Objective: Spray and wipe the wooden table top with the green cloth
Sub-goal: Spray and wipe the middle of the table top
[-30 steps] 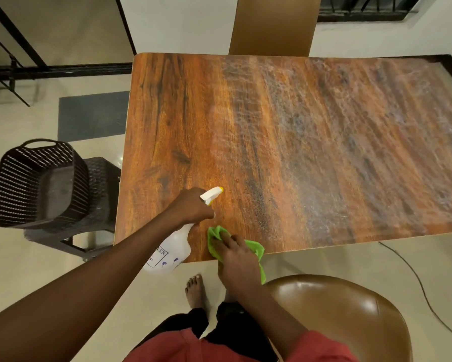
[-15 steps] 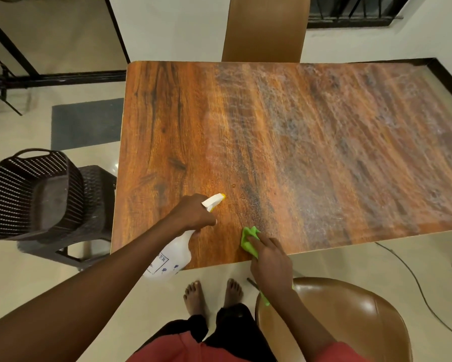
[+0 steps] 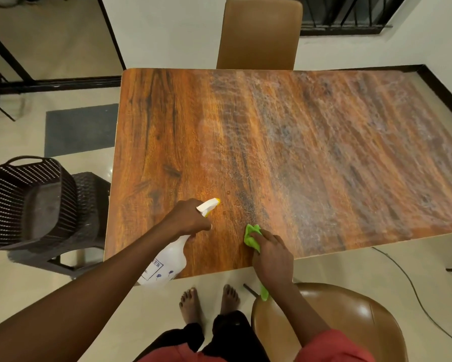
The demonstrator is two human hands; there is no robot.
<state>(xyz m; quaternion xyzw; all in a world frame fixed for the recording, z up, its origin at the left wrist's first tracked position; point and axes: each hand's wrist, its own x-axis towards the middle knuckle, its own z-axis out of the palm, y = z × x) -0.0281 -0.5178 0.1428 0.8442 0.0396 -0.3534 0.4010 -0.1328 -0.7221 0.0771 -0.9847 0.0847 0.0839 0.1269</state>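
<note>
The wooden table top [image 3: 285, 142] fills the middle of the view, with a pale, streaky film over its right half. My left hand [image 3: 188, 218] grips the neck of a white spray bottle [image 3: 164, 265] with a yellow-tipped nozzle, held over the table's near edge and pointing up and to the right. My right hand [image 3: 270, 253] presses the green cloth [image 3: 251, 236] onto the table near the front edge, just right of the bottle. A tail of the cloth hangs below my wrist.
A brown padded chair [image 3: 345, 320] stands right behind my right arm. Another brown chair [image 3: 258, 35] is at the table's far side. A dark plastic basket [image 3: 23, 202] lies tipped on a stool to the left. A cable [image 3: 413, 291] runs across the floor at the right.
My right hand has slid the green cloth to the right along the table's front edge and a little farther in. My left hand has stayed in place with the spray bottle.
</note>
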